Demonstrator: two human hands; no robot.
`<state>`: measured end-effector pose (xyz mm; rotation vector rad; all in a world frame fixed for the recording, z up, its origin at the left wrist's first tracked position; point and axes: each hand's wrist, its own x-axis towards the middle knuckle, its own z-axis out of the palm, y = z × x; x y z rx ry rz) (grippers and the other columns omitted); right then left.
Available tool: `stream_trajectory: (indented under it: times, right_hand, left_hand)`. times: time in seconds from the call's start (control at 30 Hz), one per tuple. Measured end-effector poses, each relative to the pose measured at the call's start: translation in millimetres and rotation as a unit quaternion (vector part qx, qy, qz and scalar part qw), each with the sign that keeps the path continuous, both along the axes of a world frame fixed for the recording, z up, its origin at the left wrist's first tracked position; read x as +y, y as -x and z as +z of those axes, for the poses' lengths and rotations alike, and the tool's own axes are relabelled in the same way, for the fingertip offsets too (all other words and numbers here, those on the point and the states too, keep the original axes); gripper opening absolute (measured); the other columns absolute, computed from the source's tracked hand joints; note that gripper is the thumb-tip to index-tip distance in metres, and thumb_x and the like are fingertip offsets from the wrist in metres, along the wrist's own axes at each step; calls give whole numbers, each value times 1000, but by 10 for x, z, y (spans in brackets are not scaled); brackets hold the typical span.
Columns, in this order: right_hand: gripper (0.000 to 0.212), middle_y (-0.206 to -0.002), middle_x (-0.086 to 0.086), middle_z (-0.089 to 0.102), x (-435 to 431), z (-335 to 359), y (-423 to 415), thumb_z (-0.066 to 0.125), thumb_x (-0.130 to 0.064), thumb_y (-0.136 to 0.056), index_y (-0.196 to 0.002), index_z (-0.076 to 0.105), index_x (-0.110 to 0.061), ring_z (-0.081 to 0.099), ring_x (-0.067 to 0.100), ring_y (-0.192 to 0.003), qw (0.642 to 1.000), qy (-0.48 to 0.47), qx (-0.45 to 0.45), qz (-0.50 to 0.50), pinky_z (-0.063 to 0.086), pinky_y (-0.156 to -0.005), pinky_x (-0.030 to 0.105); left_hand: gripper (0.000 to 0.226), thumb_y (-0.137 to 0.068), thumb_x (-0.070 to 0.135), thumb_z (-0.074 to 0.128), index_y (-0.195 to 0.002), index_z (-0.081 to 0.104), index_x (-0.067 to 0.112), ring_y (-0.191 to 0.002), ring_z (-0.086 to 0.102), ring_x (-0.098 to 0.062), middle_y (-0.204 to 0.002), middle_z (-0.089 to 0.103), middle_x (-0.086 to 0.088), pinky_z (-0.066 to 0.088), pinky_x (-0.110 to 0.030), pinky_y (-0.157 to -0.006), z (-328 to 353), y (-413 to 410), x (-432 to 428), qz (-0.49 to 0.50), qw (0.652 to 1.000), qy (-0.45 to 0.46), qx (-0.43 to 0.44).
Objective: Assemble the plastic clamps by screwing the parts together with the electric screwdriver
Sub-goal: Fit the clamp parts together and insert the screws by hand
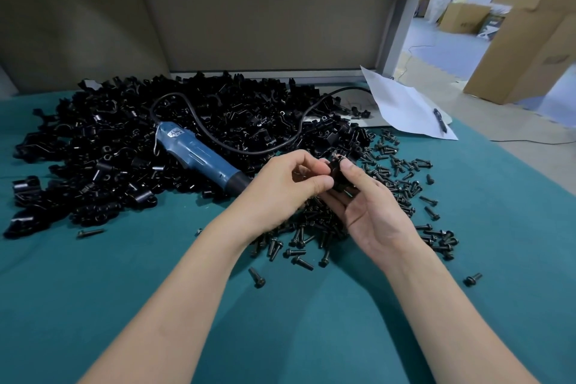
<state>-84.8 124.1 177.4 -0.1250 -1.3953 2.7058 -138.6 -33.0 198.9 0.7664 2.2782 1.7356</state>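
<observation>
A black plastic clamp (337, 172) is held between both hands above the green table. My left hand (280, 187) pinches it from the left with thumb and fingers. My right hand (367, 209) grips it from the right, thumb on top. The blue electric screwdriver (199, 157) lies on the table to the left of my hands, tip toward them, its black cable (280, 147) looping back over the pile. A big heap of black clamp parts (124, 147) covers the table's far left. Several black screws (402, 184) lie scattered under and right of my hands.
The green table cover (280, 321) stretches to the near edge. A white paper sheet (402, 103) with a black pen (440, 119) lies at the far right. Cardboard panels (249, 19) stand behind the table. Cardboard boxes (536, 25) stand on the floor at right.
</observation>
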Motion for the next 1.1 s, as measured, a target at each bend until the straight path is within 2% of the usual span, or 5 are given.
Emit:
stream_trajectory:
  times: [0.2, 0.4, 0.5, 0.87, 1.1]
  right_hand:
    - [25, -118, 14, 74, 27, -16, 22, 69, -19, -92, -112, 75, -5, 71, 26, -112, 1000, 3, 15, 7, 60, -87, 31]
    - [38, -117, 17, 73, 38, -32, 30, 70, -18, -89, -120, 68, 3, 72, 27, -109, 1000, 10, 15, 8, 61, -83, 30]
    - [31, -115, 15, 74, 46, -24, 23, 71, -21, -89, -113, 73, -1, 73, 25, -107, 1000, -4, 18, 10, 60, -83, 30]
    - [25, -118, 15, 75, 10, -41, 25, 69, -15, -89, -112, 74, -5, 71, 28, -113, 995, -72, 70, 2, 59, -93, 37]
    - [39, -121, 16, 75, -3, -48, 18, 74, -17, -88, -123, 65, -3, 71, 28, -116, 995, -78, 58, 3, 59, -89, 31]
  left_hand:
    - [24, -96, 46, 64, -89, 67, 23, -52, 57, 5, -68, 64, 12, 45, -13, -49, -5, -6, -21, 38, 998, 51, -4]
    - [8, -96, 34, 68, -93, 70, 27, -63, 60, 2, -76, 70, 9, 53, -23, -64, 3, 12, -41, 23, 994, 97, 49]
    - [4, -93, 30, 72, -97, 70, 30, -77, 63, 6, -86, 70, 16, 48, -15, -74, 5, 27, -67, 10, 994, 85, 63]
    - [40, -102, 42, 54, -87, 71, 10, -52, 61, -4, -62, 68, 7, 47, -17, -46, 30, -1, -59, -10, 990, 85, -113]
    - [36, -105, 34, 52, -82, 68, 11, -53, 59, -2, -66, 66, 5, 48, -16, -53, 84, -15, -87, -29, 988, 118, -98]
